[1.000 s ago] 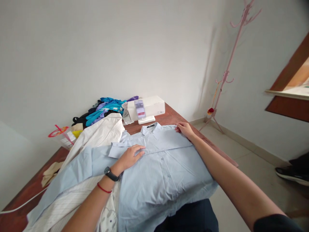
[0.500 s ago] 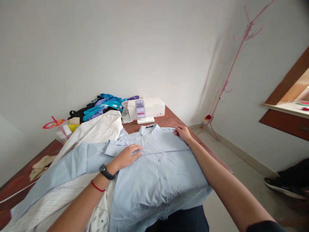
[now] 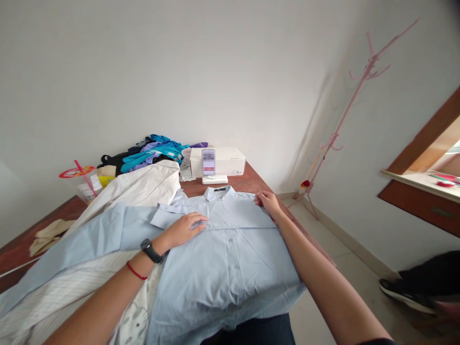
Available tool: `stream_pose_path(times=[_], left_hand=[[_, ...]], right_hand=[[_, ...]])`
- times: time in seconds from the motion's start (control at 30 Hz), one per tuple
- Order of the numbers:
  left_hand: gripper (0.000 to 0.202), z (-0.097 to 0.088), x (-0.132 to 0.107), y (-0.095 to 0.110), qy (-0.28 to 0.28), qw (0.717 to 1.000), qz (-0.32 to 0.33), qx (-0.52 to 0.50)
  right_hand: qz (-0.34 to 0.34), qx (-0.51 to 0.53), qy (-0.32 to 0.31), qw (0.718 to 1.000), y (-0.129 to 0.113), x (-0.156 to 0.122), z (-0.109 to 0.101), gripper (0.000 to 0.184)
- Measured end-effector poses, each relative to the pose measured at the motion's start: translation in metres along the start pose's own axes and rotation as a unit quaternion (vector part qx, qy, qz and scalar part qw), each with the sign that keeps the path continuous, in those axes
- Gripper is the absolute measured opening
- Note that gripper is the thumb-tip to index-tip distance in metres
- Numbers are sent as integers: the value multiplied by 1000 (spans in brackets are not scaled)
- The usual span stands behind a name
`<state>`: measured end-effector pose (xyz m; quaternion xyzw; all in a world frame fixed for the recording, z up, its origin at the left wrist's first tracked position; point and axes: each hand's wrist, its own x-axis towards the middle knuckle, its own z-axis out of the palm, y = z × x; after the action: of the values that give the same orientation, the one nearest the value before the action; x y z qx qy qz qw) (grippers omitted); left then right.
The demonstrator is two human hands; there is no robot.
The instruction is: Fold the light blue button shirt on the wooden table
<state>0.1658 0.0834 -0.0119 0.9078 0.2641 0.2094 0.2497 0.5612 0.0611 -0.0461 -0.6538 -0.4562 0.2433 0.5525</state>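
Observation:
A light blue button-up shirt (image 3: 230, 258) lies spread front-up on the wooden table (image 3: 251, 179), its collar towards the wall. My left hand (image 3: 185, 229) rests flat on the shirt's chest, fingers stretched over a folded-in sleeve cuff. A black watch and a red string sit on that wrist. My right hand (image 3: 266, 202) presses on the shirt's right shoulder near the table's edge, fingers extended. The shirt's left sleeve (image 3: 72, 249) trails off to the left over a white striped garment (image 3: 64, 306).
A cream shirt (image 3: 140, 187) lies behind the blue one. Further back are a pile of blue and purple clothes (image 3: 154, 155), a white box (image 3: 219, 160) and a plastic cup (image 3: 81, 184). A pink coat stand (image 3: 341, 120) is at the right. Another person's shoe (image 3: 406, 294) is on the floor.
The view has shifted slightly right and up. Both hands stay on the shirt in the same places; the person's shoe at the right has moved a little leftwards.

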Motion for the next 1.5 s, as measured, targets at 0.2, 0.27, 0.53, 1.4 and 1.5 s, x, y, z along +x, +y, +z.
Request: stream_pose_path(times=[0.2, 0.27, 0.53, 1.4, 1.5], left_hand=[[33, 0, -1, 0, 1, 1000, 3, -2], [33, 0, -1, 1, 5, 1000, 6, -8], [36, 3, -2, -2, 20, 1000, -4, -20], [35, 3, -1, -4, 2, 1000, 6, 10], [35, 2, -1, -3, -2, 1000, 2, 13]], right_hand=[[-6, -28, 16, 999, -2, -2, 0, 21], [-9, -46, 27, 999, -1, -1, 0, 18], [-29, -84, 27, 996, 6, 2, -1, 21], [-51, -98, 17, 994, 5, 0, -1, 37], [-51, -95, 16, 994, 5, 1, -1, 37]])
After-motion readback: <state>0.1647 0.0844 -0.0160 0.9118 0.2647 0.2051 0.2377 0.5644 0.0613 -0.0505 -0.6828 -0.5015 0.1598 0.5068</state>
